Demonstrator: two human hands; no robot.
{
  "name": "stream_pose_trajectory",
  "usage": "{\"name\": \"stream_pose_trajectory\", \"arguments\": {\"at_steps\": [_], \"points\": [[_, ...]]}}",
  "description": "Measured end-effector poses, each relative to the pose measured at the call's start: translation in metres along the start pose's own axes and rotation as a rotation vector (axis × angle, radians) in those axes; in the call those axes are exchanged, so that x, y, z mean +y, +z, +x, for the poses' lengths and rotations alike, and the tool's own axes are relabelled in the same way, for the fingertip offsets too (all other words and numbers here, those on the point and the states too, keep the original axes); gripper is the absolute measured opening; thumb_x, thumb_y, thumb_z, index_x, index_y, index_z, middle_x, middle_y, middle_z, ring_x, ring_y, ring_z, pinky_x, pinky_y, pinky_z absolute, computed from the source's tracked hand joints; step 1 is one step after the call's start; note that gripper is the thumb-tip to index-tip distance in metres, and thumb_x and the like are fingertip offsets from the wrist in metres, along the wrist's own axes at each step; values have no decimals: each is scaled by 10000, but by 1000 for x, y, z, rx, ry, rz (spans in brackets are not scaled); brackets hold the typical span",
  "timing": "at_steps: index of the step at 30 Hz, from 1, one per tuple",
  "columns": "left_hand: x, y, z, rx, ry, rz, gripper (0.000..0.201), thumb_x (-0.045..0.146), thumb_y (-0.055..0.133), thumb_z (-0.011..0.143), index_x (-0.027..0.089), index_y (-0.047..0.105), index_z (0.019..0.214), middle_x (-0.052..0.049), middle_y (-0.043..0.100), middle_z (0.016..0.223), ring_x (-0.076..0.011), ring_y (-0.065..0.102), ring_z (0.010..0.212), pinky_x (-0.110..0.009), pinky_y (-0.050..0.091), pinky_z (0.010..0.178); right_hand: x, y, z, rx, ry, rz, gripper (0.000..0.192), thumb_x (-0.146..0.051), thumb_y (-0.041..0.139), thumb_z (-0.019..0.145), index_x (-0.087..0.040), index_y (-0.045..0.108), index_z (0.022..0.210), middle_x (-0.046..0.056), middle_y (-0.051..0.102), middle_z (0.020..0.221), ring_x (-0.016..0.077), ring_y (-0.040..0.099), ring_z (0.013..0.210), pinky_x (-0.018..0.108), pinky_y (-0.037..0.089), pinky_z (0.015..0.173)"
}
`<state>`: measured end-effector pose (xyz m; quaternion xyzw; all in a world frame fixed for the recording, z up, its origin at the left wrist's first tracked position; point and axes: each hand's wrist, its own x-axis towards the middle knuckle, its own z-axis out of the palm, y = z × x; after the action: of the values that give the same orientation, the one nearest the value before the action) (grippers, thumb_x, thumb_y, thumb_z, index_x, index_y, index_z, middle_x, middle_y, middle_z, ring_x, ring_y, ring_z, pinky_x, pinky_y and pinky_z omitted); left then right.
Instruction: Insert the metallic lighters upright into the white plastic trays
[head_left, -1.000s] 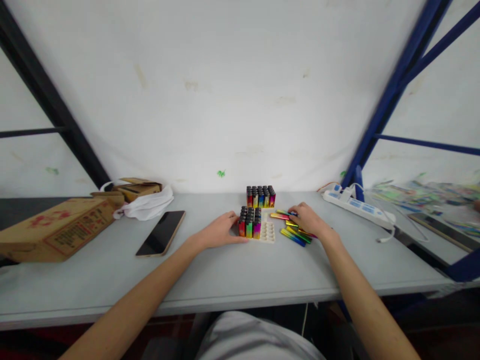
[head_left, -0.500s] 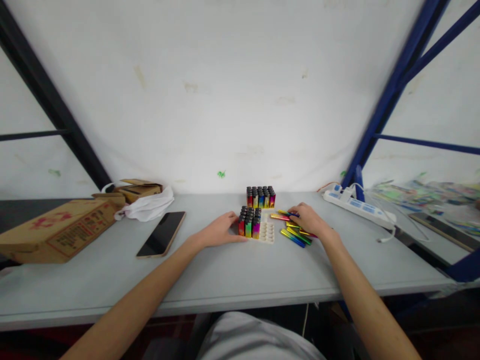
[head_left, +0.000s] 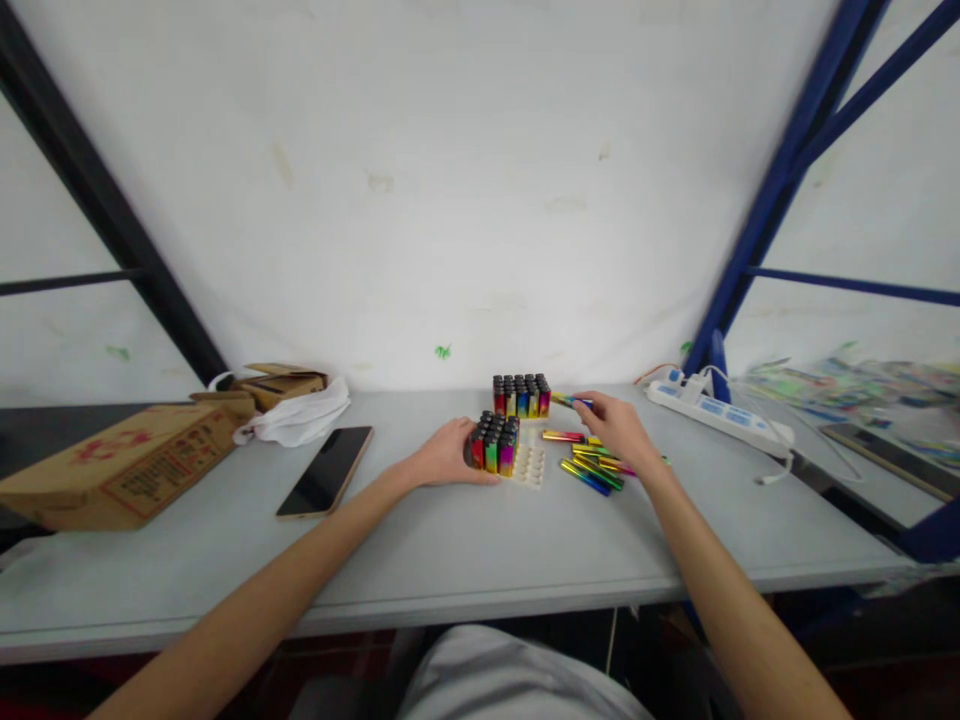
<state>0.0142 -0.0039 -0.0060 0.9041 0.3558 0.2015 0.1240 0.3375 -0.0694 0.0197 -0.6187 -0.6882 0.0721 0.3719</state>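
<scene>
The upright plastic lighters in the white pocketed tray (head_left: 529, 466) are black-capped with rainbow-shaded bodies (head_left: 495, 445): red, yellow, green, magenta. A second black-capped block (head_left: 521, 395) shows the same shades. The loose metallic lighters lying flat (head_left: 589, 468) gleam gold, green, blue and pink. The worktop (head_left: 465, 540) is pale grey; the flat phone (head_left: 325, 484) is glossy black, gold-edged; the power strip (head_left: 716, 416) is white with blue.

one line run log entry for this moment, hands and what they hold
left hand: steadies half-filled white plastic lighter tray | right hand: holds one rainbow metallic lighter | loose rainbow lighters on grey table
</scene>
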Motion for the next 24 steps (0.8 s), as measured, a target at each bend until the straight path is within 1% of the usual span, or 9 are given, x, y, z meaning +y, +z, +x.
{"name": "stream_pose_trajectory", "arguments": {"at_steps": [3,5,8,12,14,16,19,21,24], "points": [[1,-2,6,-21,3,-35,763,767,831,549,167,692,999,-92,697,1006,-314,641,937,-437,531,880,-7,2,1,47,12,237,505,-575,562,929,-150,734,1141,3,629,656,170,549,602,288,435,615],[-1,-7,10,-54,16,-95,747,734,841,571,164,698,1033,-81,710,1029,-309,653,956,-424,532,888,-12,4,2,70,22,343,519,-654,611,875,-159,732,971,-8,576,637,163,513,614,282,426,600],[-7,-14,16,-61,5,-169,742,694,858,579,167,706,1078,-73,733,1060,-316,668,995,-413,534,908,-23,7,2,88,58,464,546,-738,585,853,-198,606,776,-11,539,655,164,520,670,275,461,626],[-13,-14,18,-34,-28,-212,785,683,868,566,169,703,1136,-85,746,1110,-340,665,1056,-435,530,952,-42,13,-4,-54,103,718,515,-751,509,901,-236,512,895,-1,609,783,165,590,709,287,521,669],[-15,-11,17,-24,-33,-227,804,680,869,565,169,697,1162,-91,743,1139,-345,661,1074,-450,524,971,-51,17,-7,-144,94,812,495,-743,523,902,-250,474,931,-27,579,737,151,569,636,290,522,648],[-16,-10,16,-13,-40,-236,801,675,877,559,166,702,1152,-96,745,1129,-347,663,1069,-451,525,966,-57,22,-10,-188,99,853,507,-754,556,878,-264,438,932,-78,458,638,124,464,526,260,468,553],[-16,-9,14,-10,-47,-220,774,679,878,560,158,712,1108,-97,750,1076,-343,670,1051,-434,532,940,-61,29,-11,-221,146,877,553,-782,604,828,-271,408,900,-107,295,613,97,295,472,212,288,439],[-14,-9,12,-12,-46,-191,759,688,868,572,154,712,1088,-96,749,1056,-338,672,1040,-424,531,932,-62,32,-9,-234,173,877,570,-805,574,832,-263,399,855,-99,276,621,93,263,481,211,232,436],[-11,-9,10,-10,-45,-151,730,702,852,593,152,717,1054,-96,748,1030,-330,674,1015,-409,531,915,-62,34,-6,-213,243,818,596,-824,429,887,-248,380,742,-82,281,575,100,256,476,230,225,442]]}}
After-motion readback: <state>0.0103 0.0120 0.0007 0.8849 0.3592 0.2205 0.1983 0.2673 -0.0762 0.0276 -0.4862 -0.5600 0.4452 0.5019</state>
